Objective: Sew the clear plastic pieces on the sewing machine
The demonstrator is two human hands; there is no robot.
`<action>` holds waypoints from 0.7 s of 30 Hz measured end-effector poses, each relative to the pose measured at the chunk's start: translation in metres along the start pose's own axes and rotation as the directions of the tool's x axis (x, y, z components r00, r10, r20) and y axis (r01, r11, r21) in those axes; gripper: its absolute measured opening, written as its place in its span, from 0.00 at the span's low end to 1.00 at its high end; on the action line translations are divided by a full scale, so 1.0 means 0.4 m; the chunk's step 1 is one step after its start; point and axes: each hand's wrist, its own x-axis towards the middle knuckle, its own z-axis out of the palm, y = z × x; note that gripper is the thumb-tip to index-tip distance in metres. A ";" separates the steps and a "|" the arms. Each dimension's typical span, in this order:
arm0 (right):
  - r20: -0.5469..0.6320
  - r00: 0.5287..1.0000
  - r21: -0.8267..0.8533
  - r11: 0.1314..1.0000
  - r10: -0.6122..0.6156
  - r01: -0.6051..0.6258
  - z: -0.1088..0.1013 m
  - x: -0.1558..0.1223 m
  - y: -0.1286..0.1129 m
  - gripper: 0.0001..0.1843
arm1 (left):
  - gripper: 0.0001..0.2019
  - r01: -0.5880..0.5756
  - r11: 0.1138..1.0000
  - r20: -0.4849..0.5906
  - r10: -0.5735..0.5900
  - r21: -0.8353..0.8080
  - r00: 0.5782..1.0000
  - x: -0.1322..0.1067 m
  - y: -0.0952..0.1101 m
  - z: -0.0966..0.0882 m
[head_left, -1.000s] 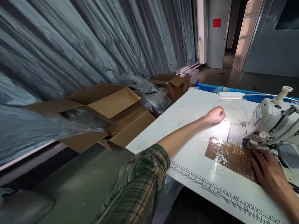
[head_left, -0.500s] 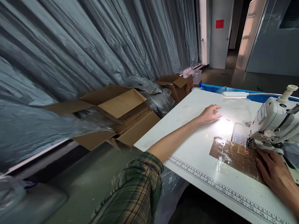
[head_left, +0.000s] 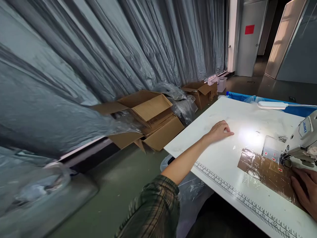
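My left hand [head_left: 219, 131] lies on the white table [head_left: 223, 158], fingers stretched toward the right, holding nothing. The arm reaches out from a plaid sleeve [head_left: 153, 208]. At the right edge my right hand [head_left: 305, 190] rests flat on a brown, glossy taped patch [head_left: 264, 170] set into the tabletop. Just above that hand is the needle end of a white sewing machine [head_left: 303, 138], with a clear plate [head_left: 271, 150] bearing red marks beside it. Part of the right hand is cut off by the frame.
A ruler scale [head_left: 237, 195] runs along the table's near edge. A white lamp bar [head_left: 272, 105] lights the table. Open cardboard boxes [head_left: 148, 114] and plastic bags lie on the floor under a grey plastic curtain [head_left: 111, 56]. A grey door [head_left: 249, 39] stands at the back.
The view has swung left, pushing the machine toward the right edge. My left hand has uncurled from a loose fist and drawn back a little. My right hand stays on the brown patch.
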 end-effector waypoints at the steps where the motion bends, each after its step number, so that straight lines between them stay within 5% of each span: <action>1: -0.002 1.000 0.015 1.000 0.015 -0.015 -0.002 0.002 -0.001 0.25 | 0.12 -0.002 1.000 0.012 0.002 -0.003 1.000 0.002 -0.002 0.003; 13: 0.008 0.987 0.056 0.985 0.161 -0.161 -0.002 0.000 -0.005 0.26 | 0.12 -0.033 0.991 0.005 0.033 -0.127 0.999 0.010 -0.025 -0.002; 21: 0.013 0.989 0.050 0.987 0.150 -0.150 -0.011 0.005 -0.021 0.25 | 0.15 -0.060 0.951 -0.299 -0.036 -0.304 0.953 0.017 -0.006 -0.021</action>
